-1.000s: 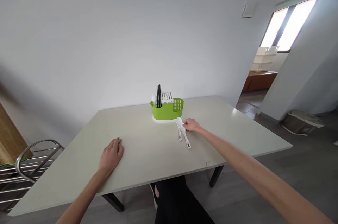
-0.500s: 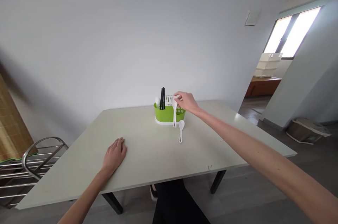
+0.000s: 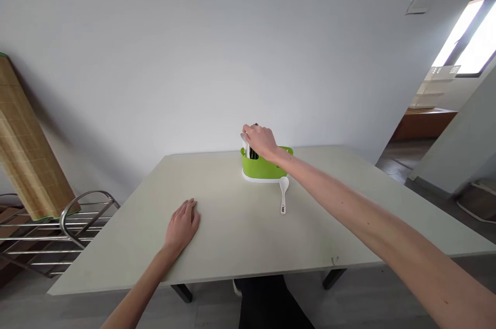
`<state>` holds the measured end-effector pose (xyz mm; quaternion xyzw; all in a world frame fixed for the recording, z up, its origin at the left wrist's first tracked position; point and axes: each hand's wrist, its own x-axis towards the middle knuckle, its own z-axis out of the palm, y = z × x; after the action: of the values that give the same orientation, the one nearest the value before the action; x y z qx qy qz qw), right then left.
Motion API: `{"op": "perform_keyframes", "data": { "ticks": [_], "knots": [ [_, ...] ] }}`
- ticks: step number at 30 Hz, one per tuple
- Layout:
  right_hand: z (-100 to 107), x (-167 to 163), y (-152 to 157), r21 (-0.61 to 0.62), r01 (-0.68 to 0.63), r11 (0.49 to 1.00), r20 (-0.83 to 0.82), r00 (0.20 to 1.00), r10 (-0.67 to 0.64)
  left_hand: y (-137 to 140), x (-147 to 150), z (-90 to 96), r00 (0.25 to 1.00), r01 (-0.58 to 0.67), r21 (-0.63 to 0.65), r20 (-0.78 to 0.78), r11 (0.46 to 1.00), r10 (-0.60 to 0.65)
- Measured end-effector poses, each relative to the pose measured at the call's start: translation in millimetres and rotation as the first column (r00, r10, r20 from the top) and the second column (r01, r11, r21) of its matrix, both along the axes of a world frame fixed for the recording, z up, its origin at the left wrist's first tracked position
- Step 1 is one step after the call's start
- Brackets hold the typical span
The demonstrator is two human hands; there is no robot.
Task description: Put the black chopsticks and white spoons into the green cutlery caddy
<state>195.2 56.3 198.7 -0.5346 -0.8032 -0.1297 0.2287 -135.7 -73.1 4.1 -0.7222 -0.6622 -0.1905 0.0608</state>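
Observation:
My right hand (image 3: 260, 141) is closed on a white spoon (image 3: 245, 142) over the left end of a green utensil holder (image 3: 260, 168) with a white base. The spoon's handle points down into the left compartment. Black chopsticks (image 3: 253, 154) stand in the holder, partly hidden behind my hand. A second white spoon (image 3: 283, 196) lies on the table in front of the holder's right end, handle toward me. My left hand (image 3: 183, 224) lies flat on the table, fingers stretched out, holding nothing.
The pale table (image 3: 232, 246) stands against a white wall (image 3: 194, 60). To the left are a metal rack (image 3: 81, 220) and a rolled bamboo mat (image 3: 31, 143). A doorway area with a window (image 3: 465, 40) is at the right.
My right hand has carried the white spoon leftward, from in front of the holder's right side to above its left end. The view has turned left; my left hand stays on the table.

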Motion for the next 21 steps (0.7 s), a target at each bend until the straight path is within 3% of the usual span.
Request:
{"op": "perform_keyframes", "data": {
  "ticks": [3, 12, 21],
  "knots": [
    [-17.0, -14.8, 7.4, -0.07, -0.011, 0.998, 0.123, 0.992, 0.02, -0.1, -0.9, -0.6, 1.0, 0.014, -0.008, 0.005, 1.0, -0.014],
    [-46.7, -34.1, 40.6, -0.217, -0.008, 0.976, 0.158, 0.986, 0.043, -2.1, 0.9, -1.7, 0.998, 0.035, -0.009, 0.044, 0.999, -0.035],
    [-36.4, -30.0, 54.5, -0.401, 0.008, 0.916, 0.089, 0.996, 0.03, -1.7, 1.1, -1.3, 0.999, 0.032, -0.017, 0.037, 0.999, -0.032]
  ]
}}
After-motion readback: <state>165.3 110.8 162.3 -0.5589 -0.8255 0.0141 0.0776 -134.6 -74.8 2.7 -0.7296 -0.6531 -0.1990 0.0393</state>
